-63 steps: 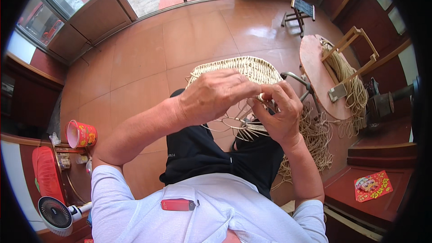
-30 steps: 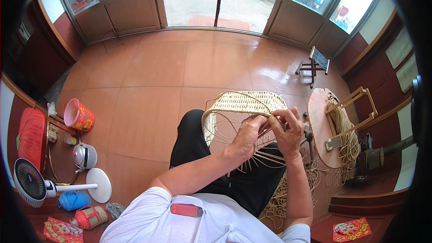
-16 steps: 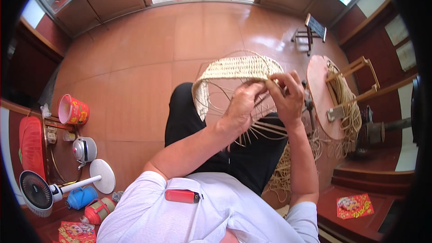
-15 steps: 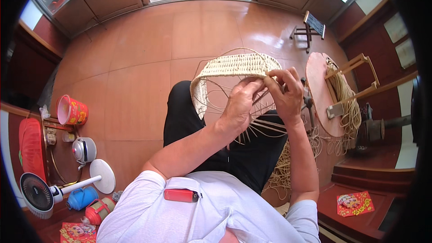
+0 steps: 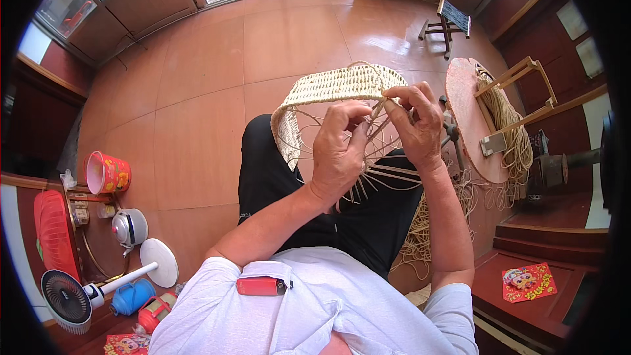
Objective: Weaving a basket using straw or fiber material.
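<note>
A pale woven basket piece (image 5: 342, 82), curved down at its left side, sits over my black-trousered lap, with many loose cord strands (image 5: 386, 177) fanning out below its rim. My left hand (image 5: 336, 151) is below the rim with fingers curled and thumb against the strands, closed on a cord. My right hand (image 5: 419, 128) is higher and to the right, thumb and forefinger pinched on cord at the rim's right end. The point between its fingertips is partly hidden.
Right: an oval pink board (image 5: 463, 118) with a wooden frame and cord coils (image 5: 509, 144); loose cord lies below. Farther back stands a folding stool (image 5: 447, 26). Left: a red bucket (image 5: 105, 174), kettle (image 5: 131, 227), white fan (image 5: 66, 299) and blue flask (image 5: 131, 296). Glass doors line the back.
My left hand has come down from the rim, its fingers now more curled and separated from my right hand, which stays pinched at the rim. The view has also shifted slightly.
</note>
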Tool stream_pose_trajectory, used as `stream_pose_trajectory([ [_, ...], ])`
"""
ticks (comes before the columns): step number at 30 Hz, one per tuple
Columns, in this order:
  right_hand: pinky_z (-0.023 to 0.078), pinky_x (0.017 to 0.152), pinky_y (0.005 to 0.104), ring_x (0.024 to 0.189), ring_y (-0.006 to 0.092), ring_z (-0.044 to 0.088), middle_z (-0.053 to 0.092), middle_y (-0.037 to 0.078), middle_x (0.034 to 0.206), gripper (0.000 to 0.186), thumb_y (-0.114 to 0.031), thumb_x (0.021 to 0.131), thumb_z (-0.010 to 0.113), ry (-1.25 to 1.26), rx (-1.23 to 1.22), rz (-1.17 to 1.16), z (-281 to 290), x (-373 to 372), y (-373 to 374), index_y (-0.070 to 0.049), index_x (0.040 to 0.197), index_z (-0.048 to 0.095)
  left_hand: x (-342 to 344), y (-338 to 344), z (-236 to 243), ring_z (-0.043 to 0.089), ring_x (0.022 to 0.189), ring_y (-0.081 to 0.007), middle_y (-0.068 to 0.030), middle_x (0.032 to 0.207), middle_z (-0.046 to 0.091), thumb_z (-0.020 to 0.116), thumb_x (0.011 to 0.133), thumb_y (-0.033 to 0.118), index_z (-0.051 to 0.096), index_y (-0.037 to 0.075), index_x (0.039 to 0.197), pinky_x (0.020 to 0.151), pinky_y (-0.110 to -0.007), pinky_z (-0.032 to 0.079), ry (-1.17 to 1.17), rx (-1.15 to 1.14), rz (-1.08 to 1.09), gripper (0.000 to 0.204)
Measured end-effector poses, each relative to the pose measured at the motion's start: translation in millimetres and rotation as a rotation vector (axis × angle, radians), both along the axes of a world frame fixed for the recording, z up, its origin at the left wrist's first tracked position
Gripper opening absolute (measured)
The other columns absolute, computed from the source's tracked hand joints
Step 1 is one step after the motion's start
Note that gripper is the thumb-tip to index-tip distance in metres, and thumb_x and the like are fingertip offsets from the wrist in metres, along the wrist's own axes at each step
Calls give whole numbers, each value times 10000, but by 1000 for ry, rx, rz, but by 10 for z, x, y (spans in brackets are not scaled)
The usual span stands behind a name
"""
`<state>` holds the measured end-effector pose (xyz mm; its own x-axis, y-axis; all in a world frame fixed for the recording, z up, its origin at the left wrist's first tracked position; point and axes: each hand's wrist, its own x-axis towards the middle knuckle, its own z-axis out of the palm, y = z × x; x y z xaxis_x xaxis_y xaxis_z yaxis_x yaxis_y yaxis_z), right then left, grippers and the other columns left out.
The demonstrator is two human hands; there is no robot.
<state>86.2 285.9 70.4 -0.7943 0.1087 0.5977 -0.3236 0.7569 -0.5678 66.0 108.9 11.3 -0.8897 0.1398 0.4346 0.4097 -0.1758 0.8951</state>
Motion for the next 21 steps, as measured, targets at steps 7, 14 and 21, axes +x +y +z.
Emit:
stream_pose_trajectory([
  [7,548,704,356,768,181,649,692,58,904,136,-80,935,820,-22,-28,-2,-17,-11,31,-73,1071,822,-31,92,57,766,973,-220,-111,1181,772,723,982,-115,677,53,1264,781,-356,624,189,-143,8,332],
  [14,545,711,360,782,202,652,689,71,889,125,-72,927,810,-26,-56,-9,19,-15,5,-61,1052,818,66,129,52,652,825,-55,-52,1165,721,750,1063,0,616,45,1330,664,-232,540,-272,79,-158,302],
  [21,534,696,380,771,228,641,690,85,885,111,-67,924,816,-19,-37,-6,-26,11,28,-53,1034,809,87,216,187,571,690,-36,-13,1003,648,731,1117,96,600,35,1294,594,-222,501,-466,252,-292,229],
])
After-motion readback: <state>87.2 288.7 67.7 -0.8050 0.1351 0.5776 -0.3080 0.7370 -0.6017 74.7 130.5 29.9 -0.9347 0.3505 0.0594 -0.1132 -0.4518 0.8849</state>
